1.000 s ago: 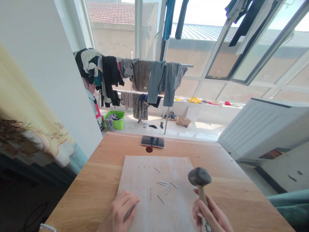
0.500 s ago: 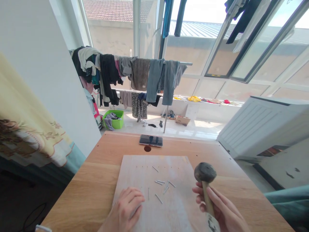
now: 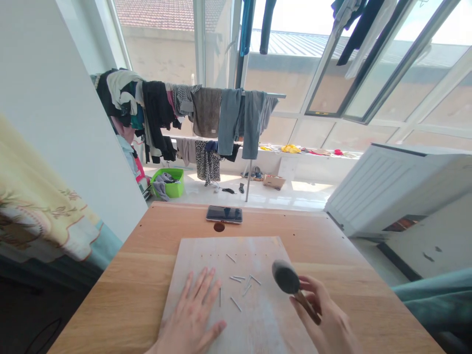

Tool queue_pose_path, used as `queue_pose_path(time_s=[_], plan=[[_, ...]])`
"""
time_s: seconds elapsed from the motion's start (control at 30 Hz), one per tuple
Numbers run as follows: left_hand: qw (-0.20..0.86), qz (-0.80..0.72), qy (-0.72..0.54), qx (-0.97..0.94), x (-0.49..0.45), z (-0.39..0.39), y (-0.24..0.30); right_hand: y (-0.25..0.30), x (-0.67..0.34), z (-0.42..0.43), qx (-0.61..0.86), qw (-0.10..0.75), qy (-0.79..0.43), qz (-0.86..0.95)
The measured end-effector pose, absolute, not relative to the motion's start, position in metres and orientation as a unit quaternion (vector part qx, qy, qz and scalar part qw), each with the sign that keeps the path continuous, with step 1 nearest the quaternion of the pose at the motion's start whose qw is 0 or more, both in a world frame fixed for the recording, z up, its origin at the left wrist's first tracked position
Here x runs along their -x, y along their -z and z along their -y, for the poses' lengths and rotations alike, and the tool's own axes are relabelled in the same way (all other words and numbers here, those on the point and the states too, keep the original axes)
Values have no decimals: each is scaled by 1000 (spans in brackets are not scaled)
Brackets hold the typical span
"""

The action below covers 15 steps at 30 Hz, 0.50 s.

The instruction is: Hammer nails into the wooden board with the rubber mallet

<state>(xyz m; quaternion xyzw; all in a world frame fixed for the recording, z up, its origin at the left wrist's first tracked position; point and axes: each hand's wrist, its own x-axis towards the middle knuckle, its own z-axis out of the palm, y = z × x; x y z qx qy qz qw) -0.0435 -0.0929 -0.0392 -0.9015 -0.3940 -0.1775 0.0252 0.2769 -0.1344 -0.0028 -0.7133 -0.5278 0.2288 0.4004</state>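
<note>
Along the near edge of the board [image 3: 206,250], my left hand [image 3: 190,319] lies flat, fingers spread, holding nothing; my right hand [image 3: 317,314] grips the mallet [image 3: 285,277], its head tipped left, just beside the loose nails [image 3: 236,279] mid-board.

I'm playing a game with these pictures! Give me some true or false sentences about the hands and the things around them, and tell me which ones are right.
1. The left hand lies flat on the pale wooden board. True.
2. The right hand holds a hammer by its wooden handle. True.
3. The phone lies on the board. False: it lies on the wooden table, beyond the board.
4. The green basket sits on the table. False: it sits on the floor, past the table.
</note>
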Motion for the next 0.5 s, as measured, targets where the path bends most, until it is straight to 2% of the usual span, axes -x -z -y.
queue_pose_path(time_s=[0.1, 0.27, 0.5], plan=[[21, 394, 154, 906, 42, 91, 39, 5, -284, 135, 712, 341, -211, 576], [5, 391, 149, 908, 43, 88, 37, 10, -290, 138, 691, 289, -202, 632], [-26, 433, 198, 879, 28, 65, 28, 36, -300, 150, 733, 200, -46, 649]])
